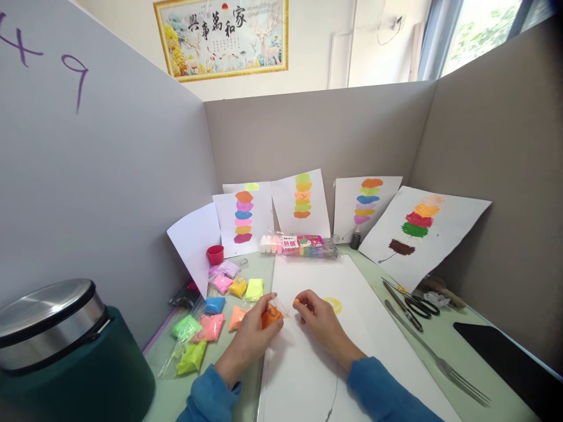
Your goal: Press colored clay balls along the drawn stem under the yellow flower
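Note:
My left hand (253, 334) is closed round a small clear bag of orange clay (271, 316) held over the left edge of a white sheet of paper (316, 363). My right hand (317, 319) pinches a small bit of orange clay (297, 302) between thumb and fingertip, just right of the bag. A yellow clay patch (333, 305) is stuck on the sheet beside my right hand. Both sleeves are blue.
Several small bags of coloured clay (215, 316) lie left of the sheet, beside a red cup (215, 254). A long clay pack (299, 245) lies at the back below propped sheets with colour stacks (302, 196). Scissors (416, 305), a fork (440, 357) and a lidded bin (57, 351) flank the sheet.

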